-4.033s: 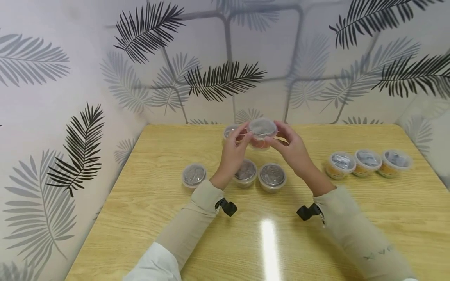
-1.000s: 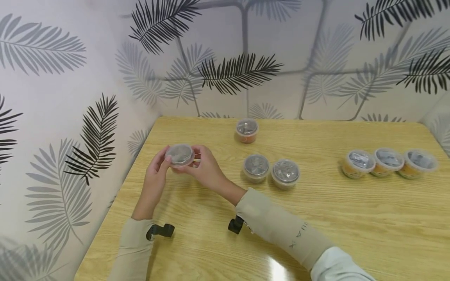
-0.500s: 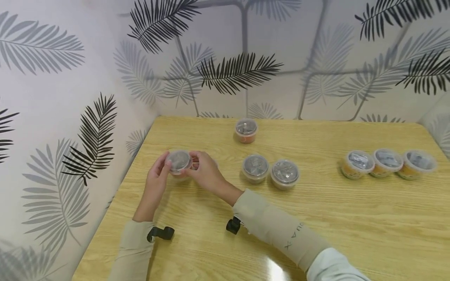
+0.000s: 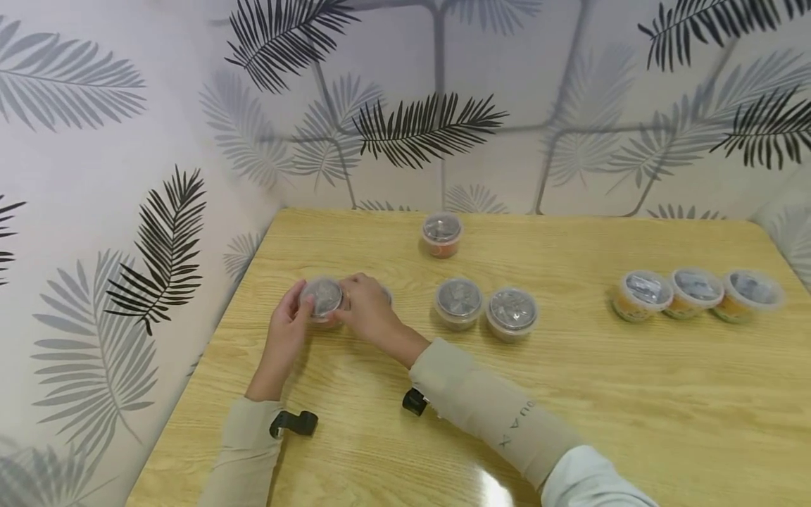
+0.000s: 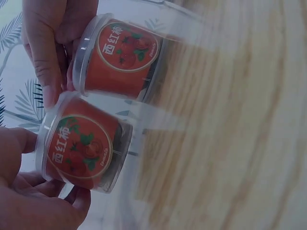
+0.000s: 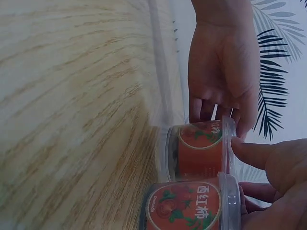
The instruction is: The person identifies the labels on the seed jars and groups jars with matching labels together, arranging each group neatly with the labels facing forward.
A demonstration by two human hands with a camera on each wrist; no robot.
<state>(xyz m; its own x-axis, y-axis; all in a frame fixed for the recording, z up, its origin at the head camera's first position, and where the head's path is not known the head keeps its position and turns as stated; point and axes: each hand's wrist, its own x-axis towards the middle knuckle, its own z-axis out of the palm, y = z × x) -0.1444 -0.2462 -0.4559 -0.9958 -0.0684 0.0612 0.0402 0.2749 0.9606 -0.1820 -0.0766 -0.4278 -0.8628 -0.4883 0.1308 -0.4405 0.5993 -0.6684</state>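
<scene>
In the head view my left hand (image 4: 288,338) and right hand (image 4: 370,310) hold a clear plastic tub (image 4: 324,294) from either side, low over the table's left part. Its red tomato label shows in the left wrist view, where the tub (image 5: 81,148) sits upright with its lid on. The left thumb and fingers curl round one side of it. At the opposite lid edge, my right thumb and fingers grip it. A second red-labelled tub (image 5: 120,57) stands right beside it, mostly hidden behind the right hand in the head view.
Another red tub (image 4: 441,236) stands at the back of the wooden table (image 4: 570,394). Two pale tubs, a left one (image 4: 459,303) and a right one (image 4: 512,313), stand mid-table. Three orange-toned tubs (image 4: 693,292) line up at the right. A patterned wall (image 4: 494,162) rises behind.
Over four seconds both hands have carried the tub from the table's middle back to the left. In the last second it has come down towards the table, beside the second red tub.
</scene>
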